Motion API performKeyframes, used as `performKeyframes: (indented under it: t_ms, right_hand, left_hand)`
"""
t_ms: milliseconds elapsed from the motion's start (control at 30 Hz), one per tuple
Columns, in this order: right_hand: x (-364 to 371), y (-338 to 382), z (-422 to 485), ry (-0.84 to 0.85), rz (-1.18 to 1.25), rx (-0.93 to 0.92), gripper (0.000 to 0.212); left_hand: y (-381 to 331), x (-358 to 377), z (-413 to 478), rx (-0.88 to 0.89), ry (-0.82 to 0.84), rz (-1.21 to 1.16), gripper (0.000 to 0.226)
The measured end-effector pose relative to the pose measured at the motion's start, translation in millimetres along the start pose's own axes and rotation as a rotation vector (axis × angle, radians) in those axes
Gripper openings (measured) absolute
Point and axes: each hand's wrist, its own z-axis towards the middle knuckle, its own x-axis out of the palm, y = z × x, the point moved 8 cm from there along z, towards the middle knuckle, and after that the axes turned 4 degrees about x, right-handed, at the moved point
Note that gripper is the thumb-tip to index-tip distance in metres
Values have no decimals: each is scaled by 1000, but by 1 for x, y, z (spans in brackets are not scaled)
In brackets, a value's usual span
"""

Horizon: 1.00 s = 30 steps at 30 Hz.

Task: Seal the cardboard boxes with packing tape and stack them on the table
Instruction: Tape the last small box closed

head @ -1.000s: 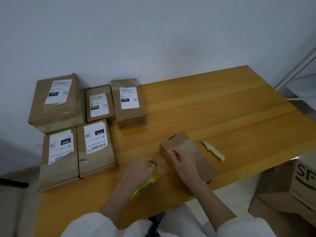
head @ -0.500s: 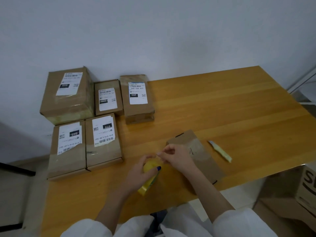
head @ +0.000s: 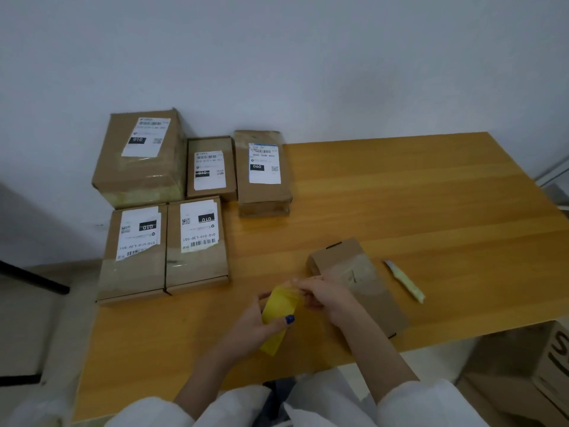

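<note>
Cardboard, plain brown: unlabelled box (head: 360, 278), one item, lying flat near the front edge of the wooden table (head: 400, 195), a band of clear tape across its top; every position below is taken from it. Yellow tape roll (head: 278, 318): just left of the unlabelled box, held above the tabletop by the left hand (head: 255, 329), fingers curled round it and the blue-nailed thumb pressed on its yellow face. Person's right hand (head: 323, 295): over the unlabelled box's near left corner, fingertips closed in a pinch at the roll's upper edge; whether they hold a loose tape end is too blurred to tell. Pale yellow cutter (head: 405, 282): just right of the unlabelled box, lying flat, apart from it. Labelled boxes, five, taped: torn-label box (head: 135, 254) and whole-label box (head: 197, 245), touching side by side, well left of the unlabelled box; behind and left of it, by the wall (head: 308, 72), a tall box (head: 140, 158), a small flat box (head: 211, 167) and a box marked 060 (head: 263, 174). Large carton (head: 523, 374): below and right of the unlabelled box, on the floor. White sleeves (head: 431, 405): nearer the camera than the unlabelled box.
</note>
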Motion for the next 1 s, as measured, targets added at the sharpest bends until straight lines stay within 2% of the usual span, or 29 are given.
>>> performKeyframes:
  t_ms: [167, 300, 367, 433, 533, 633, 733, 833, 933, 1000]
  right_hand:
    - [1, -15, 3, -39, 16, 74, 34]
    - [-1, -6, -2, -131, -32, 22, 26]
    - [-11, -6, -5, -185, -15, 4, 32]
    - [-25, -14, -11, -214, 80, 12, 38]
    - [-39, -19, -25, -148, 331, 3, 36]
    - [-41, -3, -39, -21, 379, -115, 43]
    - [-35, 31, -59, 117, 212, -324, 44]
    - [-51, 55, -66, 74, 162, -450, 29]
    - [-79, 57, -65, 35, 241, -495, 33]
    - [-105, 55, -64, 3, 250, -529, 32]
  left_hand:
    - [4, 0, -1, -11, -4, -3, 55]
    - [-2, 2, 0, 34, -6, 23, 41]
    - [-9, 2, -1, 76, -26, 61, 37]
    - [-18, 1, -6, 122, -78, 53, 36]
    - [-45, -7, -10, 238, -178, -60, 33]
    - [-74, -7, -1, 351, -212, -47, 42]
    - [-104, 6, 8, 462, -185, -37, 46]
    - [-128, 29, 15, 550, -115, -30, 44]
    - [-146, 53, 26, 634, -83, 13, 44]
    - [-152, 70, 38, 683, -114, 143, 37]
